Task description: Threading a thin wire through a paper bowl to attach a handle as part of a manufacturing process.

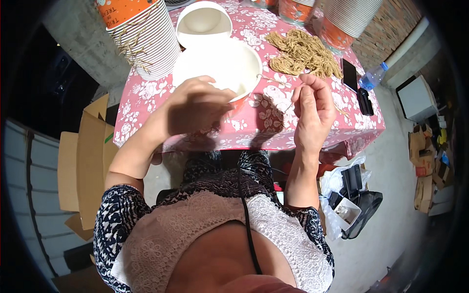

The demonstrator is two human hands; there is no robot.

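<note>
A bucket [254,57] with a white inside and an orange outer wall sits on the table in front of me, its mouth brightly lit. A thin tan cord [276,79] runs from its right rim toward my right hand [315,105], whose thumb and fingers are pinched together on it. My left hand [198,105] is over the bucket's near left side, back toward me, partly shaded and blurred. Whether it grips the rim is hidden. Beyond the bucket, to the right, lies a loose heap of tan cords [305,52].
A tall nested bucket stack [146,49] with tan cord handles stands at the left; another stack [349,22] is back right. A second white bucket [204,24] lies behind. A phone [349,74], black case [365,101] and water bottle [374,76] line the right edge. A cardboard box [90,161] stands left.
</note>
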